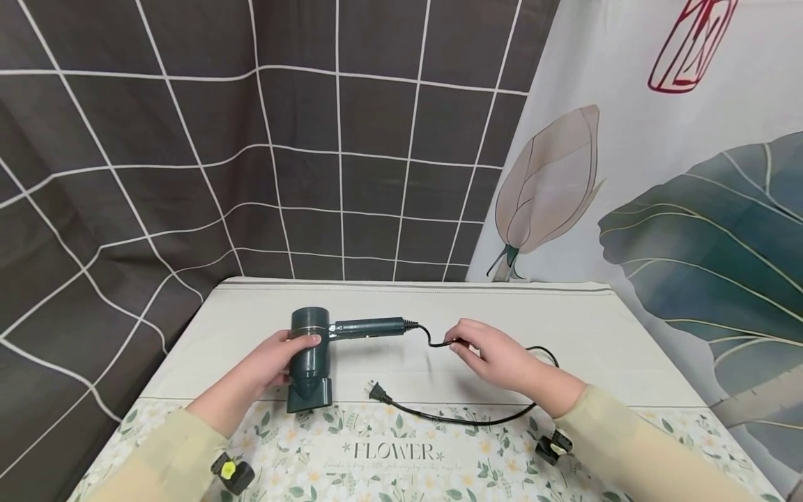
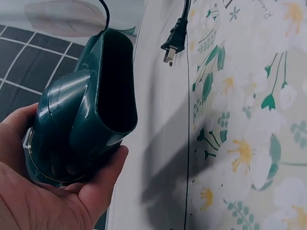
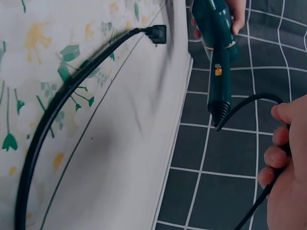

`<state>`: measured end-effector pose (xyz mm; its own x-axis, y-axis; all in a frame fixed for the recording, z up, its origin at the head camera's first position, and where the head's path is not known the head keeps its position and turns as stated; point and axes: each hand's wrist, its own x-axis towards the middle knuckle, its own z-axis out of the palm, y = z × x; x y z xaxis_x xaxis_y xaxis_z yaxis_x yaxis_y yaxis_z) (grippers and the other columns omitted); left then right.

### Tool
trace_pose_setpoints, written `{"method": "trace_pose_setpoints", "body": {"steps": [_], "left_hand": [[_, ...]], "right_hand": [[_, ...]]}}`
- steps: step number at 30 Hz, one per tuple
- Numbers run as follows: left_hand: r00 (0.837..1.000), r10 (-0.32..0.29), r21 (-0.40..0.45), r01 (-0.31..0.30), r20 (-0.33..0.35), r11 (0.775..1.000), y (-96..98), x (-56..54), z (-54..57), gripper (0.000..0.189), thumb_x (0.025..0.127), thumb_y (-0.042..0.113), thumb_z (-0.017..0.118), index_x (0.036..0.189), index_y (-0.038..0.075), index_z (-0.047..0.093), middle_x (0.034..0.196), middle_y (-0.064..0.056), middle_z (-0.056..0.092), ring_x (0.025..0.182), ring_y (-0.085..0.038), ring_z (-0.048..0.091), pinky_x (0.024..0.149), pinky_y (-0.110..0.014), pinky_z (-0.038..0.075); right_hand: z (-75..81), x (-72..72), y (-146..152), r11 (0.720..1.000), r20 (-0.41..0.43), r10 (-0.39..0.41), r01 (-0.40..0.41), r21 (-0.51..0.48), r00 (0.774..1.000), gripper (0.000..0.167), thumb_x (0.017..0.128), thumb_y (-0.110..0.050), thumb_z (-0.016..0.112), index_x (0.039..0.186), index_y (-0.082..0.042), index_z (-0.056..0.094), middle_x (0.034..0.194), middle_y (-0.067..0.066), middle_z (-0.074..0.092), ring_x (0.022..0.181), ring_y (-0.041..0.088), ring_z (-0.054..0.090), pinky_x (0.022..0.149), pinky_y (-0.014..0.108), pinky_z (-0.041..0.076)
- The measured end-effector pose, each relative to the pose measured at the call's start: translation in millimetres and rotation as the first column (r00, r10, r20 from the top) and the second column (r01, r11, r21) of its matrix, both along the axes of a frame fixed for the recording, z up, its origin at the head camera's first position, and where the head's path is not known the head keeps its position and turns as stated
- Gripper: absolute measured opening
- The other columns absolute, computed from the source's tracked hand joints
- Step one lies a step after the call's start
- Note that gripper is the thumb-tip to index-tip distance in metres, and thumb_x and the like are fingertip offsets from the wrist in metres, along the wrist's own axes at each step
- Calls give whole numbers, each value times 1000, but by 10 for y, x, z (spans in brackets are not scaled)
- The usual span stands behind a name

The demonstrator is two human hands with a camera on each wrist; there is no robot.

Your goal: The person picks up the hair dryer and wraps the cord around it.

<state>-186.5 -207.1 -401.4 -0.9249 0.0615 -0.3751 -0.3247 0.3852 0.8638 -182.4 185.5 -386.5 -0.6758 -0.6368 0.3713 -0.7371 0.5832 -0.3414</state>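
Observation:
A dark green hair dryer (image 1: 311, 362) is held above the table by my left hand (image 1: 276, 357), which grips its barrel with the thumb across the front. Its flat nozzle (image 2: 116, 86) points down toward me, and the handle (image 1: 370, 327) reaches out to the right. My right hand (image 1: 492, 352) grips the black power cord (image 3: 254, 97) a short way from the handle's end, fingers curled round it. From there the cord runs behind the right wrist and loops back over the table to a two-pin plug (image 1: 378, 392).
A white cloth with a floral border and the word FLOWER (image 1: 394, 450) covers the table (image 1: 251, 300). Behind it hangs a dark curtain (image 1: 376, 139) with a white grid. A white curtain (image 1: 564, 265) with a flower and leaf print hangs at the right.

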Motion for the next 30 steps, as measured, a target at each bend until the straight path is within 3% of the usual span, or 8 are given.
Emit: {"method": "trace_pose_setpoints", "body": {"steps": [7, 14, 24, 30], "left_hand": [[1000, -8, 0, 8, 11, 1000, 76, 25, 16, 94, 90, 58, 63, 150, -5, 26, 138, -32, 49, 123, -44, 53, 93, -52, 51], [999, -48, -15, 48, -7, 999, 153, 68, 3, 91, 88, 58, 65, 149, -1, 31, 130, -25, 57, 114, -36, 59, 90, -50, 51], [993, -111, 39, 112, -26, 993, 307, 168, 33, 79, 88, 49, 68, 146, 3, 40, 119, -15, 65, 105, -29, 63, 91, -52, 50], [992, -125, 93, 128, -34, 987, 339, 188, 50, 75, 89, 42, 68, 147, 3, 40, 118, -14, 65, 103, -27, 64, 95, -52, 48]], "right_hand": [[32, -16, -94, 1000, -26, -9, 9, -7, 1000, 11, 96, -17, 66, 107, -18, 66, 97, -10, 61, 83, 5, 55, 71, 28, 49], [59, -69, -184, 999, -45, -3, 1, -36, 999, 11, 95, -18, 68, 106, -19, 66, 96, -12, 61, 81, 4, 51, 70, 28, 47], [74, -119, -209, 997, 42, -49, 51, -53, 998, 11, 96, -22, 67, 105, -17, 64, 100, -8, 62, 83, 21, 57, 74, 35, 49], [24, -157, -197, 995, 81, -72, 77, -68, 994, 10, 96, -24, 67, 104, -18, 63, 95, -10, 57, 80, 16, 51, 72, 32, 46]]}}
